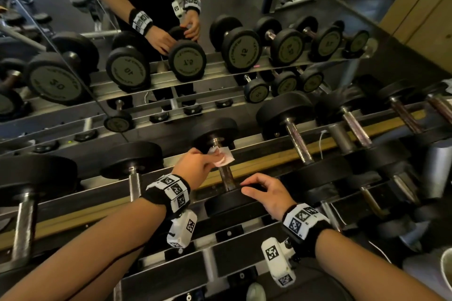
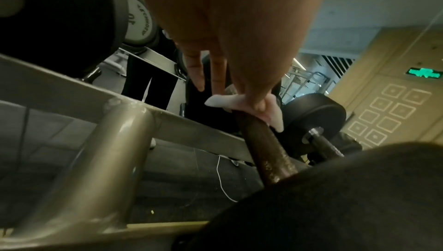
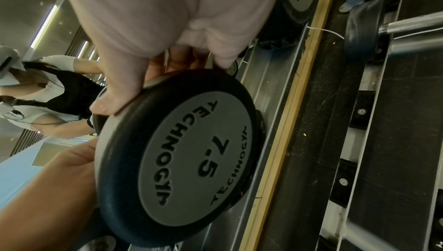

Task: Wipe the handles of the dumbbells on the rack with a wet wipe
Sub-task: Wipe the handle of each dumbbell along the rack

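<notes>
Dumbbell 7.5 (image 1: 221, 171) lies across the two rails of the rack (image 1: 318, 146), its far head (image 1: 215, 134) toward the mirror (image 1: 73, 19) and its near head (image 3: 182, 160), marked "7.5" and "TECHNOGYM", toward the person. The wet wipe (image 1: 223, 157) is wrapped over the far end of the handle (image 2: 266, 152), just beside the far head. The left hand (image 1: 195, 166) pinches the wipe against the handle: in the left wrist view the thumb (image 2: 258, 106) presses the white wipe (image 2: 230, 101) onto the dark, rust-flecked bar, while two other fingers (image 2: 195, 73) extend straight past it. The right hand (image 1: 269, 194) rests on top of the near head, fingers curved over its black rubber rim; in the right wrist view the thumb (image 3: 112, 103) lies against the rim edge. The rack holds further dumbbells in the same orientation: a larger one (image 1: 133, 166) to the left of the 7.5 unit and one (image 1: 293, 129) to the right, each with its heads seated on the rails. A white cable (image 1: 321, 144) hangs beside the right-hand one. The mirror behind the rack reflects the person, the two hands and the numbered end faces of the row.
</notes>
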{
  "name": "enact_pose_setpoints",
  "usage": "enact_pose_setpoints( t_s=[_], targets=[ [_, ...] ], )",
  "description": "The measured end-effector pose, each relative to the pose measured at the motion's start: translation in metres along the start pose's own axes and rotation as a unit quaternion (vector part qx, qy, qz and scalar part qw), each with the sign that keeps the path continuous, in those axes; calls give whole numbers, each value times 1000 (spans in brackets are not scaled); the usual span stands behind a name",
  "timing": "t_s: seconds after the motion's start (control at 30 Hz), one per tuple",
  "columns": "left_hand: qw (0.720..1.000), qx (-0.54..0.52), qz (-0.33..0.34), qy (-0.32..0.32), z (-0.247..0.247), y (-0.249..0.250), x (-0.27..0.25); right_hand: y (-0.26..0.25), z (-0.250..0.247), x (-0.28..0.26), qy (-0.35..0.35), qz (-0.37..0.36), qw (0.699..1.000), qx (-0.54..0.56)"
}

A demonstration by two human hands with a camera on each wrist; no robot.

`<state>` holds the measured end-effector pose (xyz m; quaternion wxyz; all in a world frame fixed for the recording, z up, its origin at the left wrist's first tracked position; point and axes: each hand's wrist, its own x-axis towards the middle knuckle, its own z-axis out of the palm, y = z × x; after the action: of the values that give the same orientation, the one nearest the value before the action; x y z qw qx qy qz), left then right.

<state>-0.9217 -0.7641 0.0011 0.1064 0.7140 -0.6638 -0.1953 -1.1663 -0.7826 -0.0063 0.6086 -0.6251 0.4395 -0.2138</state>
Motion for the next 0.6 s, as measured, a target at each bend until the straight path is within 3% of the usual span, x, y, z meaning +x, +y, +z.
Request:
enact_pose_setpoints(
  t_s=[0.33, 0.5, 0.6],
  targets=[
    [998, -68, -1, -4, 2, 11, -1, 5, 1, 1, 4, -4, 1000, 12],
    [997, -64, 46, 13, 7, 11, 1, 7, -1, 2, -7, -8, 1000, 13],
    [995, 0, 93, -31, 14, 13, -4, 9, 0, 4, -6, -10, 1000, 22]
  ],
)
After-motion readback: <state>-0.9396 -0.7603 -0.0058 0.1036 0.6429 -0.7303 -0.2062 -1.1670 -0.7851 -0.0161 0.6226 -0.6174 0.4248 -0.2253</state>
